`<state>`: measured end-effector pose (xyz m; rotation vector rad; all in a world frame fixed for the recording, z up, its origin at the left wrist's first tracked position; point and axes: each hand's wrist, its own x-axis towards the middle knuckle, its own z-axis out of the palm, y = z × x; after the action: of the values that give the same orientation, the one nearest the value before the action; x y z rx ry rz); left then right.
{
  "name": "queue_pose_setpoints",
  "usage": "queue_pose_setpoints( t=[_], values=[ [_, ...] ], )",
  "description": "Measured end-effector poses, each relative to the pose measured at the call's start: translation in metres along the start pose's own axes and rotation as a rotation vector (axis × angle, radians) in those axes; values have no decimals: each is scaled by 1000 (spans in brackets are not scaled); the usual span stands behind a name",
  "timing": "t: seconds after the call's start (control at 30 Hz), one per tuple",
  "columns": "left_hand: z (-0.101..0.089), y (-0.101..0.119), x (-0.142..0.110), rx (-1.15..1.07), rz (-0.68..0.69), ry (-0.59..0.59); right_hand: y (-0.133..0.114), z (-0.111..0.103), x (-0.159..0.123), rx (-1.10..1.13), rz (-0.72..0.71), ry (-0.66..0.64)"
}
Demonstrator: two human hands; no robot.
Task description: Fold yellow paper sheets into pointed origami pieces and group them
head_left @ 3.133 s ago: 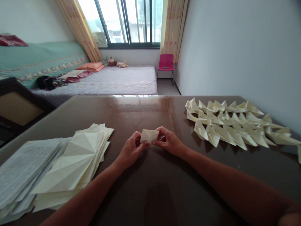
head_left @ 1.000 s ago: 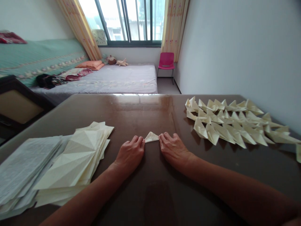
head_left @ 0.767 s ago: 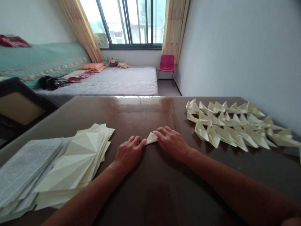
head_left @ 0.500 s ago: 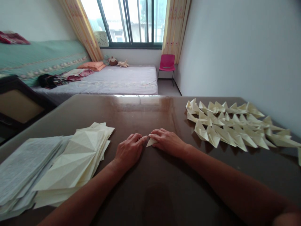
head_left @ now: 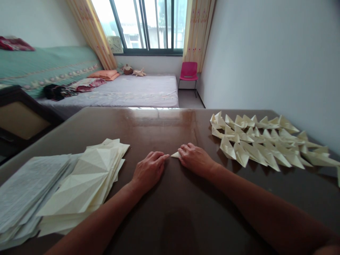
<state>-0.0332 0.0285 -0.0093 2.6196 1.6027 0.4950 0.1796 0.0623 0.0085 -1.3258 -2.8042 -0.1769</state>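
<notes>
A small folded piece of cream paper (head_left: 175, 155) lies on the brown table, its pointed tip sticking out toward the left. My right hand (head_left: 195, 157) is closed over the rest of it, so most of the paper is hidden under the fingers. Just left of the tip rests my left hand (head_left: 151, 168), fingers curled together and the index fingertip pointing at the paper, a small gap between them. Whether anything is inside the left hand's curled fingers cannot be seen.
Creased cream paper sheets (head_left: 85, 173) are piled at the left, beside a stack of printed paper (head_left: 29, 187). Rows of folded paper pieces (head_left: 260, 145) stand at the right of the glossy table (head_left: 148, 131). Beyond are a bed (head_left: 143, 88) and a pink chair (head_left: 188, 72).
My right hand has shifted slightly right with the folded paper, whose visible part is now a narrower point. My left hand has moved a little right and its fingertip sits apart from the paper.
</notes>
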Motion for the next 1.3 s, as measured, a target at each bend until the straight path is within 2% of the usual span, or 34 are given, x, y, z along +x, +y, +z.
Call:
queue_pose_setpoints(
  t=[0.23,0.43,0.53,0.7,0.83,0.93,1.07,1.17,1.3],
  values=[
    [1,0,0,-16,19,10,7,1,0,45,-19,-11],
    [3,1,1,-33,26,9,7,-3,-4,39,105,-12],
    [4,2,2,-73,22,21,8,-3,-3,160,97,2],
    [4,10,3,-249,5,48,-8,3,-2,467,11,126],
    [4,21,3,-437,-25,43,-24,8,-2,621,1,235],
    [7,24,4,-537,-46,74,-27,13,-2,729,15,327],
    [12,19,7,-528,-92,91,-26,19,1,830,39,385],
    [14,15,10,-505,-122,90,-25,25,4,851,47,374],
    [11,10,13,-391,-80,64,-21,29,6,802,121,331]
  ],
)
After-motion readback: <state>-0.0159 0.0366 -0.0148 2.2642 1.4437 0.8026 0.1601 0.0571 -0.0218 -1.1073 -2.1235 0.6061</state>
